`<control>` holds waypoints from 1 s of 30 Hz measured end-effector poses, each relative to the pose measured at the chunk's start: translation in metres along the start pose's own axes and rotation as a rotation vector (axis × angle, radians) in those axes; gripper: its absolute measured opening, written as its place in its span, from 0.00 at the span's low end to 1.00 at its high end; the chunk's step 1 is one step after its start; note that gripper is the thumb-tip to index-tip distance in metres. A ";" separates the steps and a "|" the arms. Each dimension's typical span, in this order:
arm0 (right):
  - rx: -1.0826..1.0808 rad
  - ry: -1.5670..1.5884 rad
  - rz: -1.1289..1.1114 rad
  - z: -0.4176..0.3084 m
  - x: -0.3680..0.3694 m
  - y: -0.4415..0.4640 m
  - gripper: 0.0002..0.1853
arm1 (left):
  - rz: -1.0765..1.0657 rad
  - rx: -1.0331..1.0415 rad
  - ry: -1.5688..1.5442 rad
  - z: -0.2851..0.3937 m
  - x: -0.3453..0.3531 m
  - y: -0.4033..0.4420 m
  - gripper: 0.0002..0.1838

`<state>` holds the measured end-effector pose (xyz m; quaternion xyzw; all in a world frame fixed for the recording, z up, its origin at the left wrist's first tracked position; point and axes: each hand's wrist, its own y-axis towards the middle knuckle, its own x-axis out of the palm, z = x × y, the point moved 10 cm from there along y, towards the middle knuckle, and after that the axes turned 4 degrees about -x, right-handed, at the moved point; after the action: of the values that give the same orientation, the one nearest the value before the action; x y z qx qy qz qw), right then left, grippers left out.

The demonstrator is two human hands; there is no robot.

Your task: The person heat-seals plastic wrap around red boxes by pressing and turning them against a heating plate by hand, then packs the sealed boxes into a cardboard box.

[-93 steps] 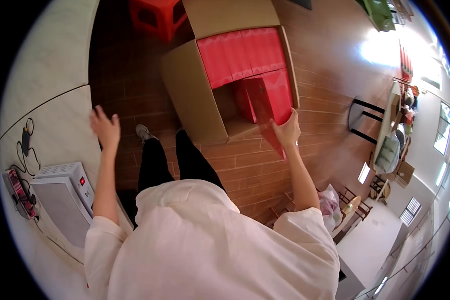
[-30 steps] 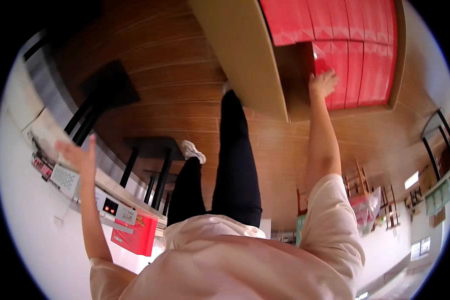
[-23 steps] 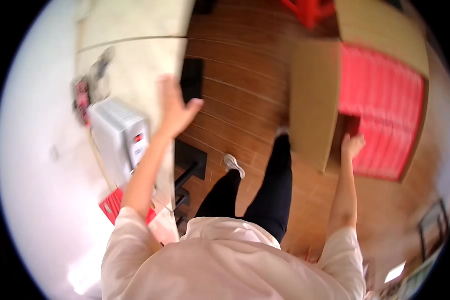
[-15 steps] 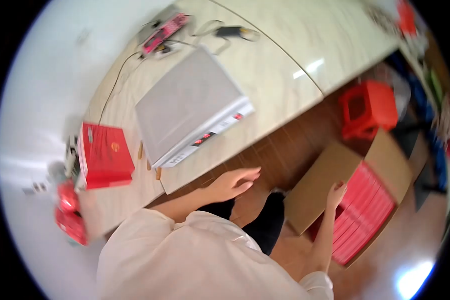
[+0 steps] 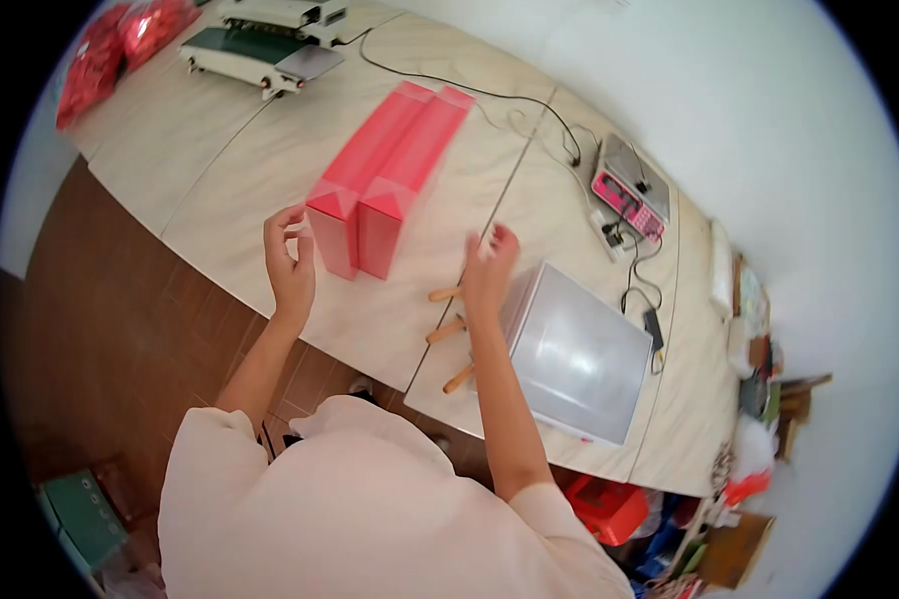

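Red, slim, rectangular boxes (image 5: pixel 370 150), two of them, lie lengthwise on a cream, marble-patterned table (image 5: pixel 240 210). They sit close side by side, narrow ends toward the person; the end faces catch a soft shine.

Hands are apart from each other, one to either side of the boxes. Left hand (image 5: pixel 291 262): just beside the near left corner of the boxes, fingers bent, a gap between thumb and fingers (contact with the corner, I cannot tell). Right hand (image 5: pixel 489 275): to the right of the boxes and clear of them, fingers half curled and parted, slightly blurred.

Round about, taking the boxes as landmark. Nearer and to their right: short, tan wooden handles (image 5: pixel 447 331) in a row, then a grey, flat-topped, box-shaped appliance (image 5: pixel 589 359). Well to their right: a silver-topped scale with a pink keypad (image 5: pixel 634 185), cords near it. Behind them: a thin black cable (image 5: pixel 449 80) curving across the tabletop. Beyond them to the left: a white-framed machine with a green belt (image 5: pixel 255 55), and farther left, shiny red plastic bags (image 5: pixel 130 45). Below tabletop level, to their right and nearer the person: a red plastic stool (image 5: pixel 606 509).
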<state>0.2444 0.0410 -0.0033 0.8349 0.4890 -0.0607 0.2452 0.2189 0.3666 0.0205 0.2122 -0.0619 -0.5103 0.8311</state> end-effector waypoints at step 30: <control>0.255 -0.066 -0.176 -0.099 -0.110 0.057 0.49 | -0.522 -0.078 -0.275 -0.039 0.079 -0.063 0.17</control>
<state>0.2223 -0.0213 0.1406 0.8106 0.5405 -0.1710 0.1466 0.2171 0.2839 -0.0501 0.1175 -0.0975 -0.7329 0.6630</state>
